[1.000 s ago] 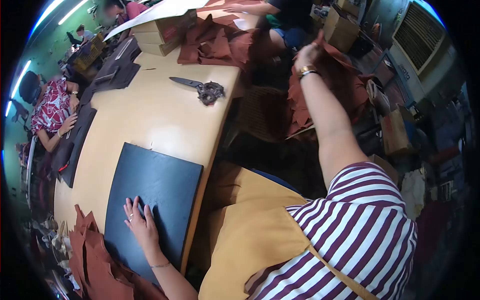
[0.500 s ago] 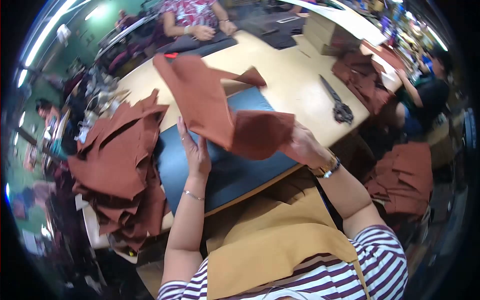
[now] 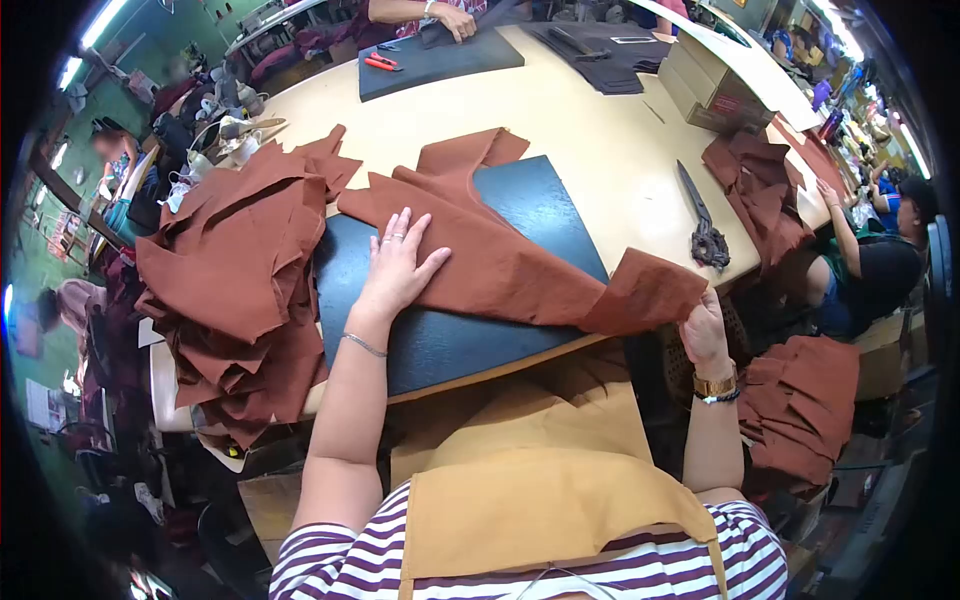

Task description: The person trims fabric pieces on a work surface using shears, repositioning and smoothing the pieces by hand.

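Note:
A rust-brown fabric piece (image 3: 490,255) lies across a dark board (image 3: 540,210) on the table, its right end lifted off the board's edge. My left hand (image 3: 400,265) rests flat on the fabric's left part, fingers spread. With my right hand (image 3: 706,335) I pinch the fabric's right corner, beyond the board. To the left, beside the board, a heap of similar rust-brown pieces (image 3: 235,250) hangs partly over the table edge. Large scissors (image 3: 700,215) lie on the table to the right, blades pointing away.
Across the table (image 3: 590,130), another person's hand (image 3: 455,20) works on a second dark board (image 3: 450,65) with a red-handled tool (image 3: 382,63). A cardboard box (image 3: 710,85) and dark fabric (image 3: 600,60) stand at the back. More brown pieces (image 3: 800,400) are stacked low right.
The fabric was raised and folded in the air; now it lies spread on the board. My left hand came down onto it, and my right hand moved right, drawing out its corner.

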Demonstrator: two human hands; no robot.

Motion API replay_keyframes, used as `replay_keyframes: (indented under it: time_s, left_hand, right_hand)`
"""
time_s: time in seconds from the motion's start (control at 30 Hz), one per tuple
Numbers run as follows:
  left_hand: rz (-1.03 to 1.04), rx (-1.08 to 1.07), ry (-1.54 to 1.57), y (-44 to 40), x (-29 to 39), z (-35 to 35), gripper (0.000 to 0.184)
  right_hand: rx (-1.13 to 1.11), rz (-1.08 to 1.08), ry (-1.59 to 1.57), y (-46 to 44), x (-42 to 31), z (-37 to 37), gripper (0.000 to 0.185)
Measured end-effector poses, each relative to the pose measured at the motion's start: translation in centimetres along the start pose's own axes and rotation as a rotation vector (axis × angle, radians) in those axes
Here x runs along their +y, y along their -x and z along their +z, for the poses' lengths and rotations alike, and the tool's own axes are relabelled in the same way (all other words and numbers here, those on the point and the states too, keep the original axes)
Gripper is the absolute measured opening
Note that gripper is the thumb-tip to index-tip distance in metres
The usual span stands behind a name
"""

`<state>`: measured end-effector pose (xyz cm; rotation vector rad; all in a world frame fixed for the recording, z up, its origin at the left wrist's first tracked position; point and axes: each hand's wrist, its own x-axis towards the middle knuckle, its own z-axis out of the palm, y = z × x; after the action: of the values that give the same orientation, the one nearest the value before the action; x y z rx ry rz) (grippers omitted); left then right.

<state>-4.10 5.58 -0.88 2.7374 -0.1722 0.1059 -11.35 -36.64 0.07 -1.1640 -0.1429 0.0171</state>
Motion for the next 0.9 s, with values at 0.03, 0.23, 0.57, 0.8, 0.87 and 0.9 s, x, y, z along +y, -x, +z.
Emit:
replay_keyframes:
  time_s: [0.03,0.23,0.57,0.8,0.87,0.9]
  left_hand:
    - [-0.018,0.029,-0.002,0.5,0.6,-0.4,0.070]
    - [-0.123,0.083,-0.102,1.8,0.7,-1.0,0.069]
    - [-0.099,0.297,-0.238,3.8,-0.2,-3.3,0.016]
    - [-0.149,0.108,0.965,9.5,6.7,-4.7,0.047]
    - [-0.164,-0.091,1.068,10.9,9.7,-4.3,0.040]
    - [-0.138,-0.186,1.100,11.5,10.7,-3.8,0.036]
  right_hand:
    - [0.006,-0.021,0.070,0.0,-0.8,0.5,0.027]
    - [0.004,-0.173,0.340,-0.5,-2.0,-0.4,0.025]
    - [0.417,-0.145,-0.224,-5.3,-2.4,-0.4,0.044]
    - [0.074,-0.591,0.729,-1.6,-2.0,9.7,0.055]
    - [-0.270,-0.585,0.950,0.6,-1.1,13.1,0.074]
    - [-0.324,-0.579,0.975,1.2,-0.3,14.7,0.080]
